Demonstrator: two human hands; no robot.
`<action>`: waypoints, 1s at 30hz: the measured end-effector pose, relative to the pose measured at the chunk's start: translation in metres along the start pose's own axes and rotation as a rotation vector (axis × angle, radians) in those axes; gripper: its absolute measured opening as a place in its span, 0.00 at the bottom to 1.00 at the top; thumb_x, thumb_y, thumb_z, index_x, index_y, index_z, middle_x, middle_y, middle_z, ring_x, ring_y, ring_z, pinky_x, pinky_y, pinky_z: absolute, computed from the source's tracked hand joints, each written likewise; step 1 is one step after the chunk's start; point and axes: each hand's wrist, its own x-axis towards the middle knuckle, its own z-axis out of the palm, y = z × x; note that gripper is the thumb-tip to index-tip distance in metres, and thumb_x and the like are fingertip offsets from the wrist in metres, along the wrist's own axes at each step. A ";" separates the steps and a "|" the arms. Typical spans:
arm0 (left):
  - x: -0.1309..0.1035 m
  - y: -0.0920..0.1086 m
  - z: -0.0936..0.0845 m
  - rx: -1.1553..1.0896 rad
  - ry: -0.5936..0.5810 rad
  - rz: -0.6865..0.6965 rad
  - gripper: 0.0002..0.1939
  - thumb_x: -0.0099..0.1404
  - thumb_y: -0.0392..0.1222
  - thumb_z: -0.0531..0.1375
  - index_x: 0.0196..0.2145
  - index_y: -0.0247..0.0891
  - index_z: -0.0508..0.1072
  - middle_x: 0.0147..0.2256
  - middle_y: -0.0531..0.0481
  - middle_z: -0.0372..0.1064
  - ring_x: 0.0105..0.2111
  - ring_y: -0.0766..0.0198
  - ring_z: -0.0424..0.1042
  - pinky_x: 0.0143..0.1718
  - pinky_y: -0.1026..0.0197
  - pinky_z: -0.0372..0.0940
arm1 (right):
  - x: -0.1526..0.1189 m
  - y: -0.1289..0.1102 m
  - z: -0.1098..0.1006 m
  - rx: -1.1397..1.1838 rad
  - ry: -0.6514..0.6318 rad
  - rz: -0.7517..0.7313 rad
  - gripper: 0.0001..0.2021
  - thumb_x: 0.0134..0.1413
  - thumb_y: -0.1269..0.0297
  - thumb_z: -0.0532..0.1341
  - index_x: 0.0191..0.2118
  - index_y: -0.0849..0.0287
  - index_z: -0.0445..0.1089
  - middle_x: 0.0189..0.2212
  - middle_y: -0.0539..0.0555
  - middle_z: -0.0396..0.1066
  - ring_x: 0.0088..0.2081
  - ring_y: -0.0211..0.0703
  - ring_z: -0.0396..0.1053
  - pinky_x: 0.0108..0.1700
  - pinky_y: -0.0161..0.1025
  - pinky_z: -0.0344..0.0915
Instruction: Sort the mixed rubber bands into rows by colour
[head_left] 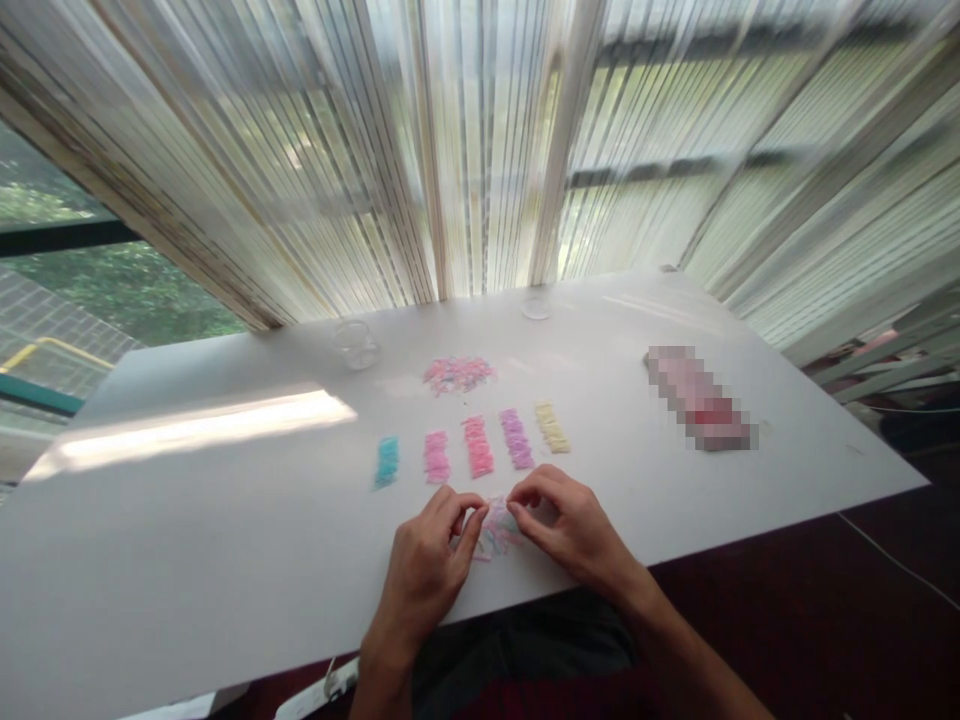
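Observation:
Near the front edge of the table, my left hand [435, 550] and my right hand [566, 515] face each other, thumb and forefinger pinched on each. Whatever the fingertips hold is too small to make out. Just under and between them lies a loose pile of mixed pastel pieces [499, 545], partly covered by my fingers. Beyond my hands, small thin pieces form several colour groups in a row: blue [386, 461], pink [436, 457], coral [478, 446], purple [516, 438] and yellow [553, 427].
A larger mixed heap [459, 374] lies behind the row. Clear round containers [356, 345] stand at the back left, and a clear round dish or lid [535, 308] sits at the back. To the right is a pixelated pinkish object [697, 398]. Curtains [480, 150] hang behind the white table [187, 530].

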 end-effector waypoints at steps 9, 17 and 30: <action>-0.008 -0.004 -0.006 -0.026 0.075 0.004 0.08 0.73 0.41 0.57 0.42 0.42 0.77 0.28 0.55 0.67 0.25 0.68 0.67 0.30 0.66 0.63 | 0.002 0.017 -0.043 -0.181 0.109 0.049 0.05 0.62 0.64 0.61 0.37 0.55 0.75 0.32 0.52 0.73 0.33 0.43 0.71 0.36 0.38 0.69; -0.018 -0.009 -0.006 0.012 0.102 -0.045 0.08 0.73 0.42 0.57 0.42 0.41 0.77 0.27 0.55 0.65 0.25 0.68 0.65 0.30 0.66 0.63 | 0.002 0.041 -0.060 -0.328 0.170 0.079 0.07 0.63 0.61 0.60 0.37 0.55 0.75 0.33 0.53 0.73 0.33 0.45 0.72 0.39 0.42 0.71; -0.020 -0.006 -0.008 -0.007 0.088 -0.049 0.08 0.72 0.42 0.58 0.41 0.41 0.77 0.29 0.54 0.68 0.25 0.68 0.67 0.30 0.66 0.65 | -0.004 0.040 -0.052 -0.391 0.206 -0.062 0.04 0.62 0.66 0.60 0.37 0.55 0.73 0.33 0.54 0.71 0.36 0.48 0.71 0.41 0.45 0.70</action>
